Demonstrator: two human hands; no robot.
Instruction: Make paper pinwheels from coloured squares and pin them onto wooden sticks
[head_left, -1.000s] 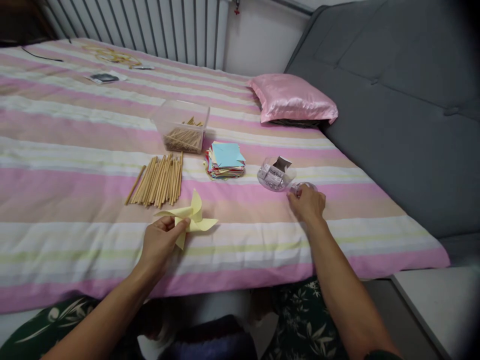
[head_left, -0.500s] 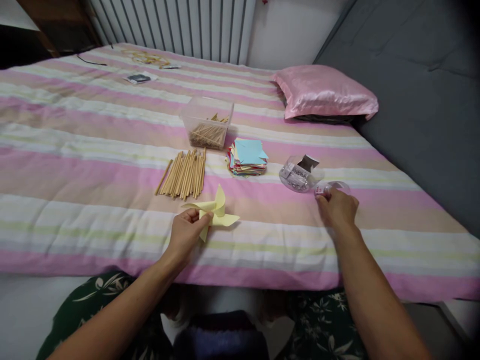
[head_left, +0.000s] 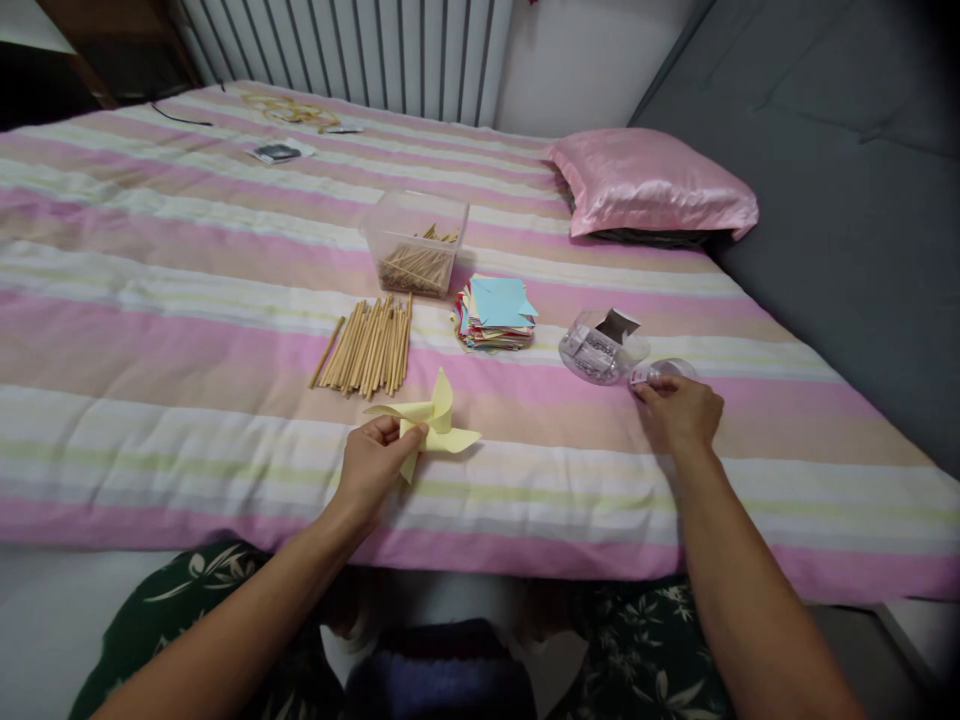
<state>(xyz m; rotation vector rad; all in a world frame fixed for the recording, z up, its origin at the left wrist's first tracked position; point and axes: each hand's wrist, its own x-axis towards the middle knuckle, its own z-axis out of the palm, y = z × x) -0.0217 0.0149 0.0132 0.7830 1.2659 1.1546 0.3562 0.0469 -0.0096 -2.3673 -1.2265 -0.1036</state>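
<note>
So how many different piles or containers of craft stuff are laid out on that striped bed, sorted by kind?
Folded yellow paper pinwheel, held in the left hand: 1
Loose bundle of wooden sticks: 1
Clear box of sticks: 1
Stack of coloured paper squares: 1
Clear round container: 1
Small clear lid at the right hand: 1
Total: 6
</note>
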